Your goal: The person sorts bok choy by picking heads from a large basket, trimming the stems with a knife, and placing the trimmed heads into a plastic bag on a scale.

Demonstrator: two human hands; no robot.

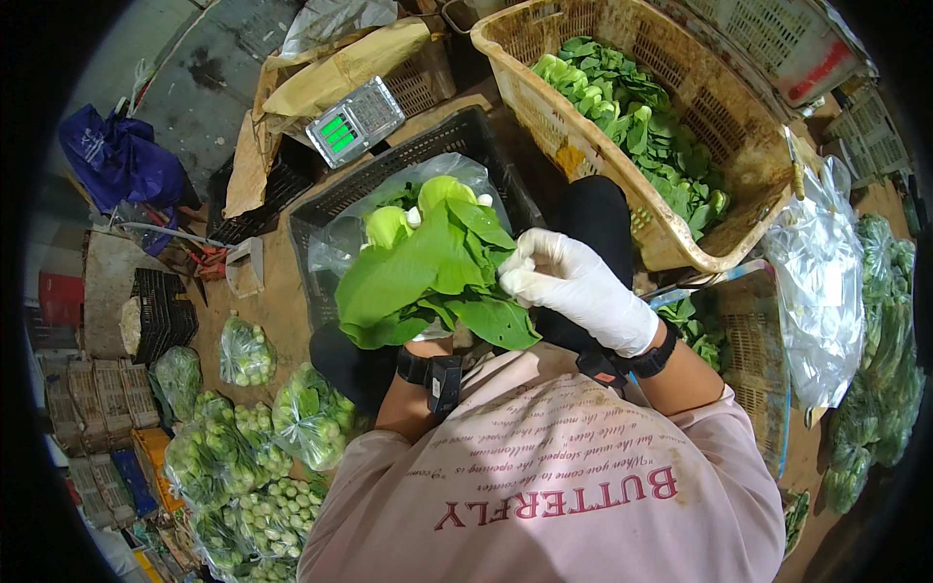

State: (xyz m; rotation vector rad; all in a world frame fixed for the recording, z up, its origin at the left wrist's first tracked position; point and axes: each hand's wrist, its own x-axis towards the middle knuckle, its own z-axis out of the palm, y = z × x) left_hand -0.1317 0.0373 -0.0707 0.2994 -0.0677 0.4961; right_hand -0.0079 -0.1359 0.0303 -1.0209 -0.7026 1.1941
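A head of bok choy [415, 270] with broad green leaves is above my lap. My left hand [435, 329], in a white glove, is mostly hidden beneath the leaves and supports them from below. With thumb and fingertips together, my white-gloved right hand [557, 280] pinches at the right edge of the leaves. Behind the leaves, pale green stalks [446, 191] show over a clear plastic bag [335, 248]. That bag lies in a black plastic crate [503, 157] in front of me.
A yellowed plastic basket [510, 80] holding bok choy [641, 131] stands at front right. Beyond the crate is a digital scale display [355, 122]. Bagged vegetables [244, 452] cover the floor at left. Clear plastic bags [816, 284] hang at right, beside more bagged greens [882, 364].
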